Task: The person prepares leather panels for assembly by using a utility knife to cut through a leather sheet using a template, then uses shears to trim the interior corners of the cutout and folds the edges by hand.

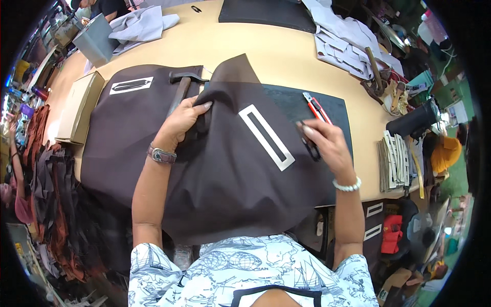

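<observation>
My left hand point(180, 122) grips a dark brown leather-like sheet point(225, 169), bunching and lifting its upper part. A white rectangular frame with a slot point(267, 137) lies on this sheet, between my hands. My right hand point(327, 143) is closed on a small black looped thing point(312, 149), held just right of the frame; its exact kind is too blurred to tell. Beyond that hand, a red and white utility knife point(317, 108) lies on a dark green cutting mat point(327, 102). A hammer point(180, 92) rests beside my left hand, its handle partly hidden.
Another brown piece point(123, 123) with a white slotted patch point(131, 86) lies left. A cardboard box point(81, 108) and a grey metal block point(95, 41) stand beyond it. At right are stacked white-framed strips point(396, 161) and a black cylinder point(413, 117). Someone point(110, 7) is at the far left.
</observation>
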Available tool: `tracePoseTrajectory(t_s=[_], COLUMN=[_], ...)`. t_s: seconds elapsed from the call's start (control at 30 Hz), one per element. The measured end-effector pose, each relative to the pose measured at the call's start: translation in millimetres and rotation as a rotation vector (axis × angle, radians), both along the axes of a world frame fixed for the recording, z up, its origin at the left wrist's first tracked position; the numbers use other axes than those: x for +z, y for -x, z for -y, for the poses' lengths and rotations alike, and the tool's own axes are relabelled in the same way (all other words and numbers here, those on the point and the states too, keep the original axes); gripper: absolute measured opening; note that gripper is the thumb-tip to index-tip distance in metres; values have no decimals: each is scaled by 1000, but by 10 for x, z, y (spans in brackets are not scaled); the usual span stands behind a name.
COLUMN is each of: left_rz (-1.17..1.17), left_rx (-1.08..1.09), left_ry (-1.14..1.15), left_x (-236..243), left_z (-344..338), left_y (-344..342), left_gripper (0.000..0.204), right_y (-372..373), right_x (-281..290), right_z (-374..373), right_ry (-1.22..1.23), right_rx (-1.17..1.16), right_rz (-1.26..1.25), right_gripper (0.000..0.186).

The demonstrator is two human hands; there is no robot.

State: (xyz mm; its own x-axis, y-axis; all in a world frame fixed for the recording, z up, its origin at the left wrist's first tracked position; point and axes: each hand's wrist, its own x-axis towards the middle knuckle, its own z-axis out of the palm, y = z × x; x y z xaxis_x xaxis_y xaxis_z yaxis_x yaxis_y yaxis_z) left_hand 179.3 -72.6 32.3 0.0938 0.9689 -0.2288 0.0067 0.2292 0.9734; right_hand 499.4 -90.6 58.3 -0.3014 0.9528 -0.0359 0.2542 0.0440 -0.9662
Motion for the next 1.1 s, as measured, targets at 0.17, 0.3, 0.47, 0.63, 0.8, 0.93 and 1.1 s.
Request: tracePoseTrajectory(t_s=[0.17, 0.3, 0.47, 0.63, 0.8, 0.93, 1.1], left_rz=[-32, -544, 52, 359, 108, 178, 334], left_rx=[84, -108, 204, 187, 213, 315, 331], left_ry=[263, 179, 240, 391, 217, 110, 54], left_x=[134, 52, -11, -1, -8, -36, -92], left_z=[-5, 11, 95, 90, 109, 108, 113], left_y=[-214, -193, -443, -705, -827, -933, -986], left_gripper=[46, 56, 37, 44, 45, 33, 26], right_y=[549, 539, 516, 488, 505, 504, 503], right_x=[-351, -437, -436, -423, -396, -361, -311], right_z=[-272, -235, -206, -197, -194, -156, -138], right_ry=[305, 419, 438, 434, 507, 495, 393], right_rx=[92, 144, 95, 62, 54, 104, 64], right_rz=[-299, -358, -391, -521, -515, -552, -393], right_gripper=[33, 40, 38, 39, 39, 37, 28])
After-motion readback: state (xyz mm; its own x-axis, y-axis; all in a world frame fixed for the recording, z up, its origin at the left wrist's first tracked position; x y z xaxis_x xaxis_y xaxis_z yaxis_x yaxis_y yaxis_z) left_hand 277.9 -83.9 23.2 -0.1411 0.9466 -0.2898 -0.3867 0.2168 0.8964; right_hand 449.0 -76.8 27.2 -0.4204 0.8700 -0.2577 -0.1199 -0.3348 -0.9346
